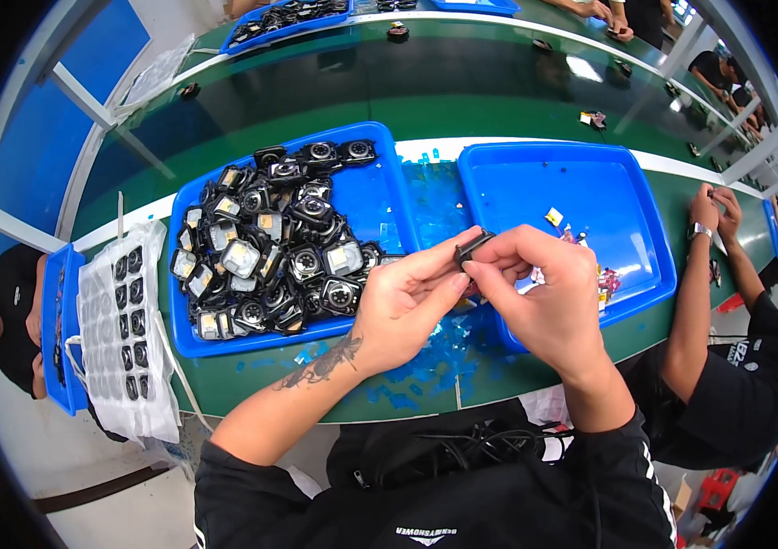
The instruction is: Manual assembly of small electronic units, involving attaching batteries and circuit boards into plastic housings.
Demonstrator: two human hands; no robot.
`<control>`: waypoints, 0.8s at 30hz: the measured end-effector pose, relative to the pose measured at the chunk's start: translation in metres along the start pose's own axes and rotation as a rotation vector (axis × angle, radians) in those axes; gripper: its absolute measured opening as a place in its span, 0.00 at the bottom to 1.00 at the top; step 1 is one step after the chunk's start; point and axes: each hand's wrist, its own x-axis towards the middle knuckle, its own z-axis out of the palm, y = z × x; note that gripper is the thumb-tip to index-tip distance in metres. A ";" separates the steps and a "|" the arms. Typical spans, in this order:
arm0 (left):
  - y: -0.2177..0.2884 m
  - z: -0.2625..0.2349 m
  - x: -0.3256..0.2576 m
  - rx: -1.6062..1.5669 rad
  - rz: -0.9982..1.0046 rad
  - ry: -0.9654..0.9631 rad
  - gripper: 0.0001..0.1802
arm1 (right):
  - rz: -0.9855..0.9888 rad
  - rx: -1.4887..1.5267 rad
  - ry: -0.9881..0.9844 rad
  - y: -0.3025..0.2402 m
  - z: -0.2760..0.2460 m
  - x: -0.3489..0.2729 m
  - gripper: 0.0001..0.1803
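One small black piece [472, 247] is between two hands, and it seems not finished.
From where I stand, the left hand [400, 309] and the right hand [549, 295] pinch it with thumbs and forefingers, over the gap between the trays. At nine o'clock from the hands, the heaped tray [378, 194] bears many watch-like units [261, 252]; whether these are done or left, I cannot tell. At two o'clock, the other tray [515, 183] holds only scattered small bits [554, 217].

Head cam, fisheye, facing dn, nr bench [489, 386]
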 end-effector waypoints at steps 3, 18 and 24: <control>0.004 0.002 -0.003 0.052 -0.014 -0.003 0.24 | 0.015 0.031 0.008 -0.001 -0.002 0.000 0.07; 0.009 0.009 -0.005 0.003 0.106 0.033 0.24 | 0.145 0.300 -0.036 0.010 -0.010 0.006 0.18; 0.008 0.018 0.000 -0.231 0.151 0.136 0.27 | 0.140 0.304 -0.059 0.006 -0.021 -0.021 0.17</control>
